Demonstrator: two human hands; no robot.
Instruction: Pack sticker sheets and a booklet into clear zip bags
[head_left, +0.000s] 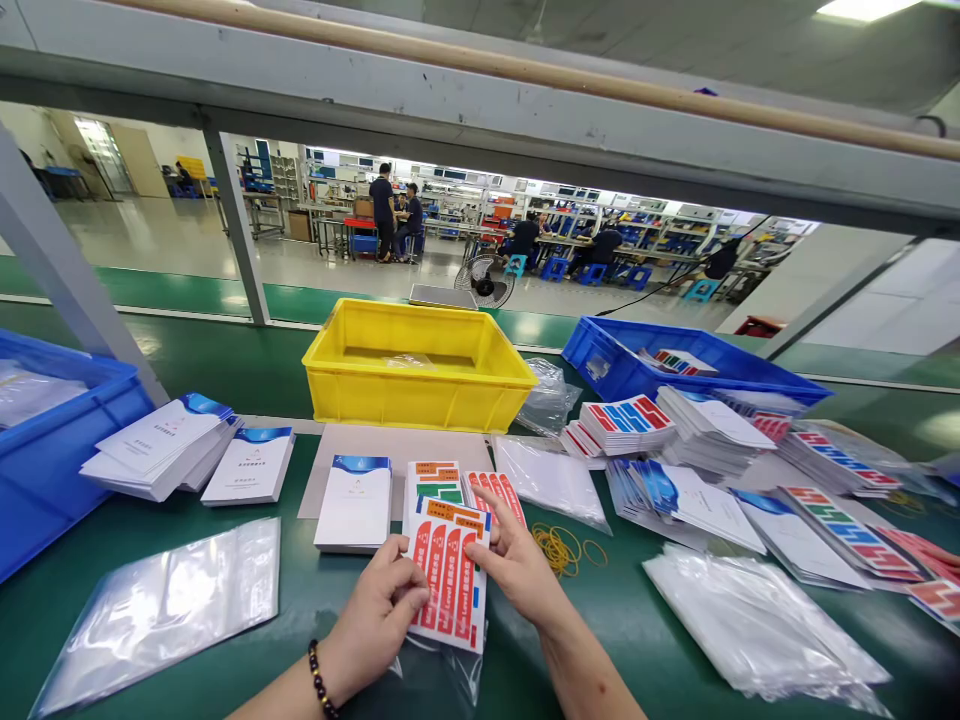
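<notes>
I have both bare forearms in my head view, entering from the bottom edge and angling inward toward each other. My bare, ungloved left hand (381, 603) is curled, knuckles up, with thumb and bent index finger drawn together in a pinch. My bare, ungloved right hand (523, 572) sits slightly higher, its thumb pointing inward and its fingers straighter, reaching up and left; I cannot tell how firmly it grips.
</notes>
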